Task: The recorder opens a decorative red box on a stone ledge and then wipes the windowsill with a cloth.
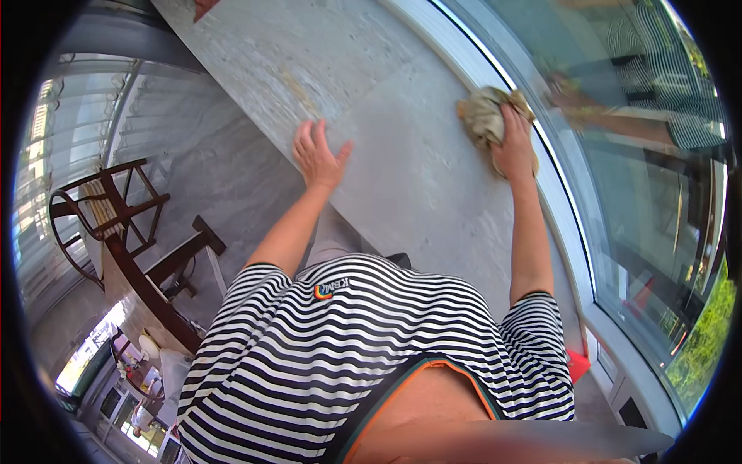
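Note:
My right hand (pixel 515 145) grips a crumpled beige cloth (pixel 484 119), pressed down where the grey stone-look ledge (pixel 394 191) meets the white window frame (pixel 556 203). Some of the cloth bulges out past the fingers towards the far side. My left hand (pixel 319 155) holds nothing; its fingers are spread over the ledge's inner edge, and whether it touches the surface I cannot tell. Pale streaks and a yellowish smear (pixel 301 93) mark the ledge beyond my left hand.
The window glass (pixel 626 191) rises on the right, mirroring my arm and striped shirt. To the left, below the ledge, stand a dark wooden chair (pixel 113 203) and a wood-edged table (pixel 145 290) on a grey floor (pixel 197 151). A person (pixel 142 417) appears far off at lower left.

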### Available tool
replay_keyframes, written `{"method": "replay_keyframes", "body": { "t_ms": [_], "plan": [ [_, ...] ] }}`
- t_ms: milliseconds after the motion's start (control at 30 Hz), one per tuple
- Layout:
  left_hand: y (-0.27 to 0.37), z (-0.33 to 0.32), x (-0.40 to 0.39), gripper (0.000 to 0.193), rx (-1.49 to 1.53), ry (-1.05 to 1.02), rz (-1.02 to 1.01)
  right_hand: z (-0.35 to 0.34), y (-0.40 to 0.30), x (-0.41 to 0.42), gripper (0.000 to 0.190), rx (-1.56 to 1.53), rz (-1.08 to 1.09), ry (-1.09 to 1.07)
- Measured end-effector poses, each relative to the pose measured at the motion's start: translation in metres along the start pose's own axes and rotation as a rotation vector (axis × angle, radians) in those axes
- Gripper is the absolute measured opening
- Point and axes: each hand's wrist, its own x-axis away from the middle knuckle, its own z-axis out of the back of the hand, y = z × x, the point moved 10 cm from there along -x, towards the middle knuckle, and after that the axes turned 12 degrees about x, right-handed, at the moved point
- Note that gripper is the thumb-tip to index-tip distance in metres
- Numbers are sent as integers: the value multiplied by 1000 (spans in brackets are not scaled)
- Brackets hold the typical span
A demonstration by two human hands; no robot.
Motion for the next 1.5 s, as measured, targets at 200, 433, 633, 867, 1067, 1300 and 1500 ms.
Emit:
{"method": "replay_keyframes", "body": {
  "t_ms": [200, 433, 633, 867, 1067, 1300, 1500],
  "plan": [
    [-8, 0, 4, 69, 218, -146, 85, -54, -94, -180, 73, -49, 67, 13],
    [-93, 45, -81, 68, 638, -278, 45, -101, -179, -334, 75, -2, 121, 62],
    [-228, 66, -226, 66, 321, 27, -57, -137, -245, -444, 77, 37, 141, 80],
    [-263, 65, -262, 71, 297, 108, -20, -147, -316, -544, 81, -71, 169, 10],
    [-262, 62, -267, 71, 298, 107, -24, -162, -340, -606, 82, -113, 101, -125],
    [-264, 56, -268, 67, 253, 81, 17, -166, -373, -549, 55, -143, 483, -174],
    [-264, 47, -266, 64, 318, 116, -15, -168, -356, -412, 59, -393, 465, -218]
  ]
}}
